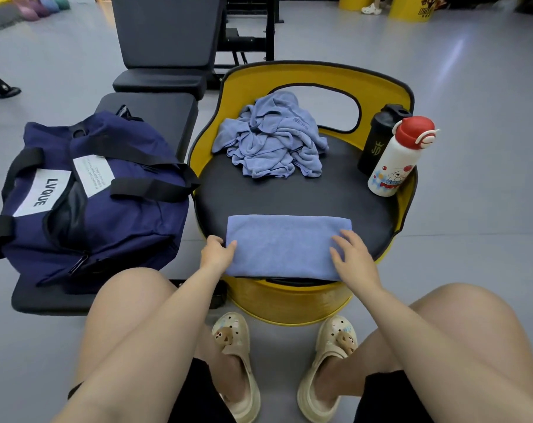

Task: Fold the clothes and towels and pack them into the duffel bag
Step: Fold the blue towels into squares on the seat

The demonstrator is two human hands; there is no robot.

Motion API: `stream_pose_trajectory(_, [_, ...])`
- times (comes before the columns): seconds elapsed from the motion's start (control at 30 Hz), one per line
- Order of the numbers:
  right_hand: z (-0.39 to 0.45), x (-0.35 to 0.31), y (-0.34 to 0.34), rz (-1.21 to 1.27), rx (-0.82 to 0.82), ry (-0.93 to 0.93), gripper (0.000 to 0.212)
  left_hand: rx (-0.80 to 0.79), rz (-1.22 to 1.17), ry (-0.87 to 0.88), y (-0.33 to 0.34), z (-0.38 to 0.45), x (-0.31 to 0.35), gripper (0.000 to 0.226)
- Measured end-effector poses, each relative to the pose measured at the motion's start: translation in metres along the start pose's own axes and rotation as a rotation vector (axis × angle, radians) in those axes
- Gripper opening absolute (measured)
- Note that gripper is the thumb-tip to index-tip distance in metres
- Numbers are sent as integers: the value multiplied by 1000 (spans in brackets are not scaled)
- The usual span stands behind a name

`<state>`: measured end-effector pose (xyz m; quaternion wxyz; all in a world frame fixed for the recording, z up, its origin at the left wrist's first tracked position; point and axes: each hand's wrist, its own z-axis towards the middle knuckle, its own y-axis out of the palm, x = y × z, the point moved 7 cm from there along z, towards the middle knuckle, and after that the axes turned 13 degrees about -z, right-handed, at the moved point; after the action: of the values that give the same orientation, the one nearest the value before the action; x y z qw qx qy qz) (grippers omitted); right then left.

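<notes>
The folding step looks to be in hand: a blue towel [285,245] lies as a neat flat rectangle at the near edge of a round black seat [289,193] with a yellow back, its front edge hanging slightly over the rim. The left hand [217,251] pinches the towel's left edge, thumb on top and fingers seemingly tucked under. The right hand [352,254] lies flat on the towel's right end, fingers spread and relaxed, pressing rather than gripping. The two hands are set well apart, one at each short end.

The next move probably calls for one more fold, end over end, or for lifting the towel whole and carrying it left to the navy duffel bag [88,196]. That bag sits on a black bench [155,114] just beside the seat, its top zip partly open; the gap looks narrow and may need widening first.

A crumpled blue garment [274,138] waits unfolded at the back of the seat. A black bottle [378,138] and a white bottle with a red cap [399,157] stand together at the seat's right edge.
</notes>
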<state>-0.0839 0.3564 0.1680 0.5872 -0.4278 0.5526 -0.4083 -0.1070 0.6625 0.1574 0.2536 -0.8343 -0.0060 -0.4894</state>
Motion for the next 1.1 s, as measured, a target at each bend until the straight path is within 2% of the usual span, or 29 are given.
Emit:
stream_pose_trajectory(0.1, [7,-11,21,-171,-170,-60,53,-18,5,-86,6,10,-8,53])
stream_pose_trajectory(0.17, [11,-10,29,-259,-214,-65,56,-50,-5,-101,12,15,-12,43])
stream_pose_trajectory(0.3, [28,-9,31,-349,-228,-81,56,-12,-28,1,14,25,1,23])
stream_pose_trajectory(0.43, [49,-12,31,-352,-259,-63,55,59,-16,115,9,37,26,21])
stream_pose_trajectory(0.57, [64,-19,31,-313,-272,-42,55,86,34,155,8,52,40,22])
stream_pose_trajectory(0.67, [70,-22,22,-311,-178,-19,53,163,116,196,6,49,46,33])
stream_pose_trajectory(0.73, [72,-31,13,-335,-38,-33,49,272,362,371,11,38,63,40])
stream_pose_trajectory(0.77, [74,-39,11,-331,11,-63,48,277,458,483,20,33,73,40])
stream_pose_trajectory(0.87, [79,-70,22,-245,5,-195,46,68,610,646,66,31,85,43])
stream_pose_trajectory(0.97, [84,-91,42,-244,-118,-262,50,-98,771,639,102,35,74,53])
stream_pose_trajectory(1.1, [88,-80,51,-284,-176,-209,52,-156,794,600,113,39,61,55])
